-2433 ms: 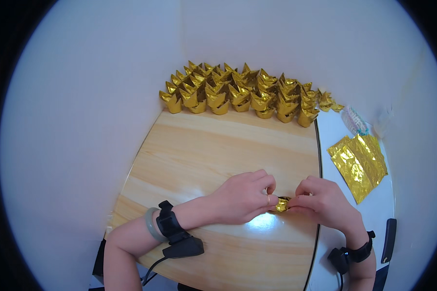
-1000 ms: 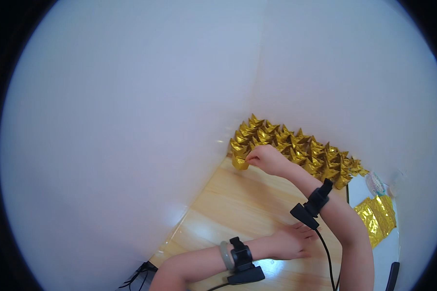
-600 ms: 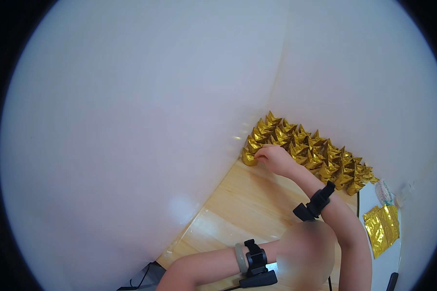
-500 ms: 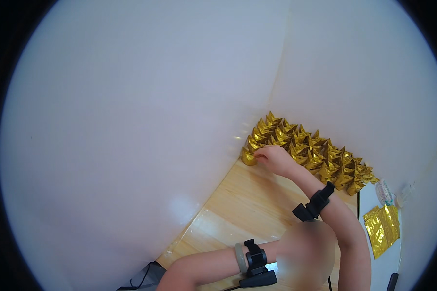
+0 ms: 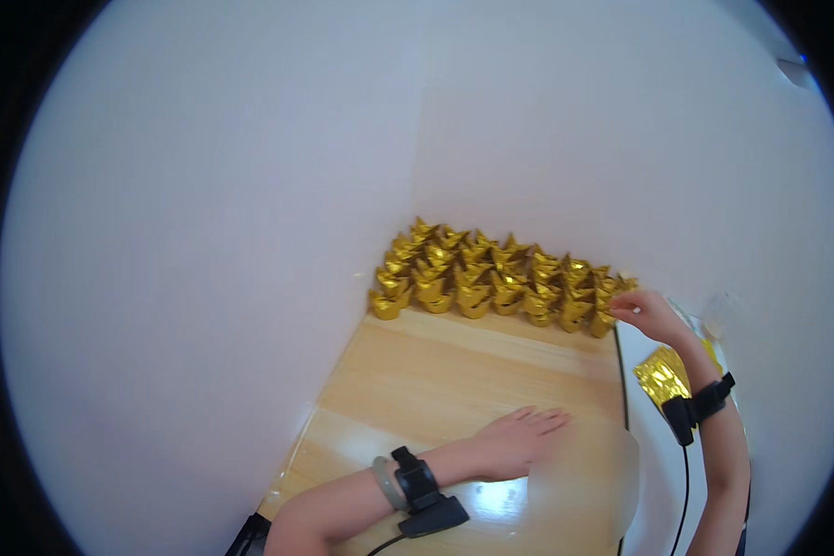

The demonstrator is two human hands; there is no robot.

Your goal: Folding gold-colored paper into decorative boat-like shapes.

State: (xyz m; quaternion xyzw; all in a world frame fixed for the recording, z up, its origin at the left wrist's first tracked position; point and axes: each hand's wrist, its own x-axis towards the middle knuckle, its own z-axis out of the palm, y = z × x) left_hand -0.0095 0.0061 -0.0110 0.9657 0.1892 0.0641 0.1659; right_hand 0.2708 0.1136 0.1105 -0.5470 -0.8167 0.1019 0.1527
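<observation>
Folded gold foil paper ingots point(image 5: 473, 298) stand in several close rows at the far side of the wooden tabletop, their pointed tips upward. At the right end of these rows is my right hand point(image 5: 651, 316). Its fingers are bent together against the end ingots; whether they grip one is hidden. My left hand point(image 5: 517, 445) rests palm down on the near part of the table, fingers stretched out and nothing held. A blurred patch covers the area just right of it.
Gold foil sheets point(image 5: 663, 378) lie on a white surface point(image 5: 641, 445) to the right, partly behind my right forearm. A clear plastic item point(image 5: 721, 317) is beyond them. Pale walls close in the left and far sides. Cables run from black devices on both wrists.
My right hand has moved from the left end of the ingot rows to their right end. My left hand now shows, flat on the table. The view has turned to the right.
</observation>
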